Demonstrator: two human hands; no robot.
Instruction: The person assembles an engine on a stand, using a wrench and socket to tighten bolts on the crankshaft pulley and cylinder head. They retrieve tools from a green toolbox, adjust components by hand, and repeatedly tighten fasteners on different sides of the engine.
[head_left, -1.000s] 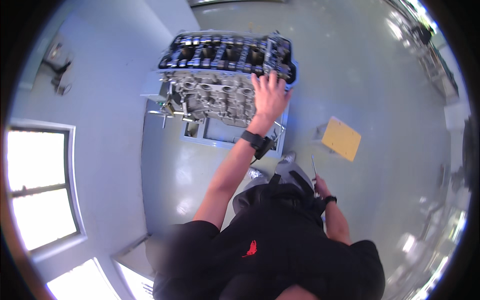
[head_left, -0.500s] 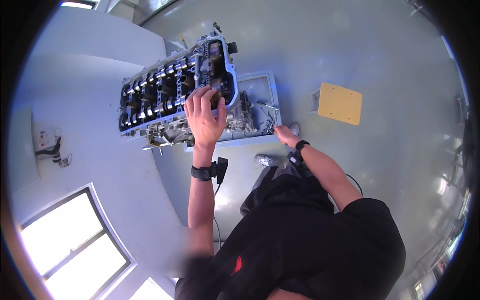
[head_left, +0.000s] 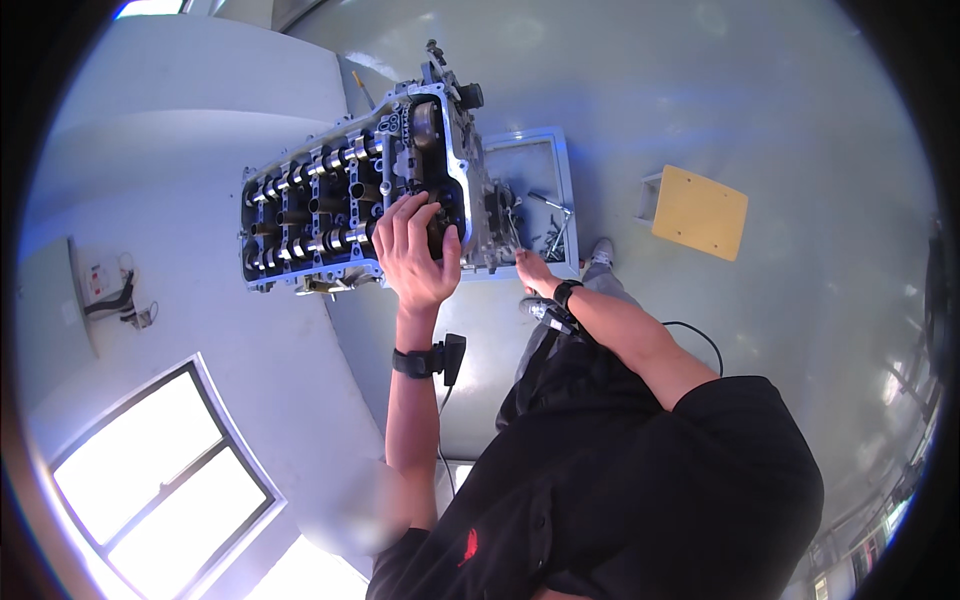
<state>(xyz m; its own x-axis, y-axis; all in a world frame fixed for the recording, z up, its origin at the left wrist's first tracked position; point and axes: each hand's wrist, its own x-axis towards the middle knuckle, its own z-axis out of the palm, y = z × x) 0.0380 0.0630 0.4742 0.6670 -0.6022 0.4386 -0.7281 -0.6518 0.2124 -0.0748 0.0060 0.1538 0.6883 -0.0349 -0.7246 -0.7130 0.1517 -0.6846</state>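
An engine with its valve cover off (head_left: 320,205) stands at the upper left, its camshafts and cam lobes bare. At its right end my left hand (head_left: 415,255) is curled over a dark camshaft sprocket (head_left: 436,222), fingers on top and thumb on the near side. My right hand (head_left: 535,275) is closed around the lower end of a slim metal wrench (head_left: 516,232). The wrench points up beside the engine's front face, close to the parts there. Whether its head touches any of them I cannot tell.
Below the engine's right side is a grey-framed tray (head_left: 567,190), holding a ratchet handle (head_left: 550,203) and several small dark pieces. A stool with a yellow top (head_left: 700,212) stands to the right on the floor. A white wall (head_left: 180,200) borders the left.
My right hand has come up from the tray toward the engine's front face, now with the wrench in view. My left hand stays on the sprocket. The view has shifted slightly.
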